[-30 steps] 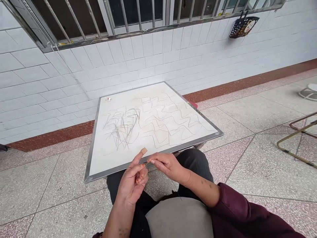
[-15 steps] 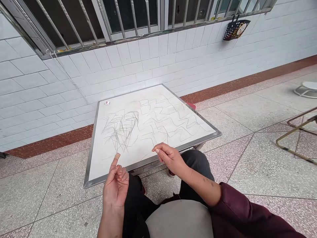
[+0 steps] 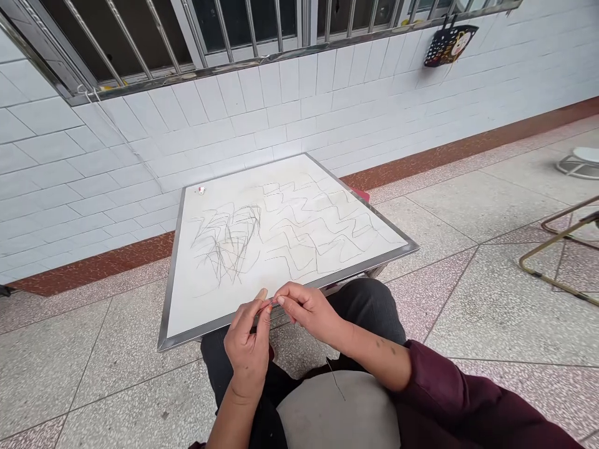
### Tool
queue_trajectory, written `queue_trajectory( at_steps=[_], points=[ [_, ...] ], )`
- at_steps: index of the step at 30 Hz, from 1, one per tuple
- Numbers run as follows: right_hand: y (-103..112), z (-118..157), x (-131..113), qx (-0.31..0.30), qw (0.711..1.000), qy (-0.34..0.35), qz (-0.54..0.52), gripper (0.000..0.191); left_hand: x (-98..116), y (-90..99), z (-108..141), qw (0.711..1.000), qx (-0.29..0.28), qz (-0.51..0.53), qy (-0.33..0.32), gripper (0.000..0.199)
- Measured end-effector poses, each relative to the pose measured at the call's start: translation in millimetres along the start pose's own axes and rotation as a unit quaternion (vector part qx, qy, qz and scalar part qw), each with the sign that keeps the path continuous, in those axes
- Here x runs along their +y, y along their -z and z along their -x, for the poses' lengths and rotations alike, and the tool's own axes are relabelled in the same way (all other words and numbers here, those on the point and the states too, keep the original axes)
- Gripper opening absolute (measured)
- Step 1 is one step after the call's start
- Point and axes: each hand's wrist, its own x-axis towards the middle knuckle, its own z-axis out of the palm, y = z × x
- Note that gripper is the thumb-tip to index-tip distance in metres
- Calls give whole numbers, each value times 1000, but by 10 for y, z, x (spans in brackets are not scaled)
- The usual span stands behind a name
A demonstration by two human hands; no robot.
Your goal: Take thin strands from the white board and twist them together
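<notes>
My left hand [image 3: 248,340] and my right hand [image 3: 306,308] meet fingertip to fingertip over the near edge of the table. Both are closed in a pinch. A tan wrap covers the tip of my left index finger. Something tiny and reddish shows between the fingertips, too small to name. A thin dark strand ran from my right fingers a moment ago; now the fingers hide it. On the white tabletop [image 3: 234,174] lie many thin, bent, wire-like strands [image 3: 231,234], tangled at left and spread in zigzags at right. One more strand [image 3: 336,379] lies on my lap.
A metal rim [image 3: 290,296] frames the table, which stands by a white tiled wall [image 3: 243,128]. A small white-and-red object [image 3: 201,190] sits at its far left corner. A dark basket [image 3: 449,45] hangs from the window bars. Metal chair legs [image 3: 552,255] and a white stool [image 3: 584,159] stand at right.
My left hand has moved right, and its raised index finger has bent into a pinch against my right fingertips. My right hand has shifted slightly down and left.
</notes>
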Motion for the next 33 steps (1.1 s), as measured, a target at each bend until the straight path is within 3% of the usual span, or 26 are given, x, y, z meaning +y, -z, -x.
queue_trajectory(
  at_steps=[5, 12, 22, 28, 30, 33],
  points=[
    [-38, -1, 39, -10, 1000, 14, 7, 27, 23, 20, 34, 999, 19, -13, -28, 35],
    [-56, 3, 94, 3, 1000, 16, 22, 25, 37, 82, 30, 999, 34, 21, 13, 43],
    [-46, -23, 72, 20, 999, -24, -4, 25, 2, 160, -6, 987, 106, 92, 75, 49],
    [157, -82, 96, 84, 994, -42, -48, 26, -63, 355, -133, 958, 223, 161, 84, 50],
    [170, -80, 79, 82, 995, -33, -54, 26, -105, 346, -143, 952, 199, 195, 128, 52],
    [68, -46, 27, 35, 998, -12, -43, 22, -100, 167, -73, 948, 51, 230, 216, 48]
  ],
)
